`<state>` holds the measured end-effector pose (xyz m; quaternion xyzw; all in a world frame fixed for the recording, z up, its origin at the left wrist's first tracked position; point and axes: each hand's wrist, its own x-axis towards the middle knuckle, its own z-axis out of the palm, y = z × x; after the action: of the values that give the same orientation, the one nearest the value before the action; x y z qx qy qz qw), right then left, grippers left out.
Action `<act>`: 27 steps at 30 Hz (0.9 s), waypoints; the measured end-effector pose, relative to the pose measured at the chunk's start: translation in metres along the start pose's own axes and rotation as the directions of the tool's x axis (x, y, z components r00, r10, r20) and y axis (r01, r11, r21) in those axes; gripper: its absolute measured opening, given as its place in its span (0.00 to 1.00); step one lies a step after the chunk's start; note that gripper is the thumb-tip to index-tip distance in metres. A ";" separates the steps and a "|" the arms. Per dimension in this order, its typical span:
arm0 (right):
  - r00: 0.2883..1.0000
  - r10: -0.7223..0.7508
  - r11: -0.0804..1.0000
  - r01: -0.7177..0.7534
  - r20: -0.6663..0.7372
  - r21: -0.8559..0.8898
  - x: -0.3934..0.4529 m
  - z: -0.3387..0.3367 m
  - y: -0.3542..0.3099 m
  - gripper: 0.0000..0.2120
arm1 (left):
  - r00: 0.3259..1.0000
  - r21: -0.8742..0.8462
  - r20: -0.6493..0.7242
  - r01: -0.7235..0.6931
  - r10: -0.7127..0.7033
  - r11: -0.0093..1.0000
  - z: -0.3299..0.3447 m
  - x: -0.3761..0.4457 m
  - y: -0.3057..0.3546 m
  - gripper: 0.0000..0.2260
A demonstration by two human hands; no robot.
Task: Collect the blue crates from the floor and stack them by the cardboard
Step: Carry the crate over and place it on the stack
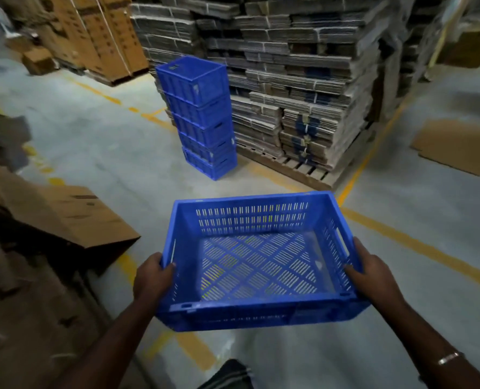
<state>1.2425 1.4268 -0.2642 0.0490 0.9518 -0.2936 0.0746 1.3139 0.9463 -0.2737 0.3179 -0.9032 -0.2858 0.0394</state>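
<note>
Head view: both hands, left (152, 279) and right (373, 272), grip an empty crate (257, 262); the stack (202, 119) stands ahead, slightly left.

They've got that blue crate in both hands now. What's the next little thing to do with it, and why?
Probably carry the crate forward to the stack beside the cardboard. Left hand and right hand already grip its sides, it is empty and off the floor, and the stack stands ahead across open floor.
</note>
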 end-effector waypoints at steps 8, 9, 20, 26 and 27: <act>0.990 -0.115 0.988 0.123 0.084 -0.096 0.168 0.032 -0.070 0.38 | 0.997 0.078 -0.053 0.064 -0.060 0.995 -0.003 0.139 0.034 0.10; 0.989 -0.118 0.987 0.127 0.092 -0.103 0.189 0.036 -0.079 0.38 | 0.997 0.084 -0.052 0.069 -0.064 0.994 -0.003 0.160 0.037 0.11; 0.988 -0.128 0.987 0.135 0.086 -0.084 0.390 0.032 -0.205 0.37 | 0.995 0.156 -0.074 0.079 -0.068 0.985 -0.021 0.386 0.118 0.11; 0.978 -0.210 0.978 0.210 0.010 0.016 0.508 0.019 -0.279 0.33 | 0.994 0.144 -0.090 0.082 -0.069 0.986 -0.026 0.518 0.167 0.12; 0.976 -0.216 0.975 0.216 0.003 0.045 0.529 0.017 -0.291 0.32 | 0.993 0.145 -0.101 0.075 -0.060 0.987 -0.029 0.540 0.177 0.12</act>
<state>0.6838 1.2037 -0.2076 -0.0541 0.9444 -0.3212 0.0448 0.7949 0.7223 -0.2137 0.3638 -0.9077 -0.2032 0.0493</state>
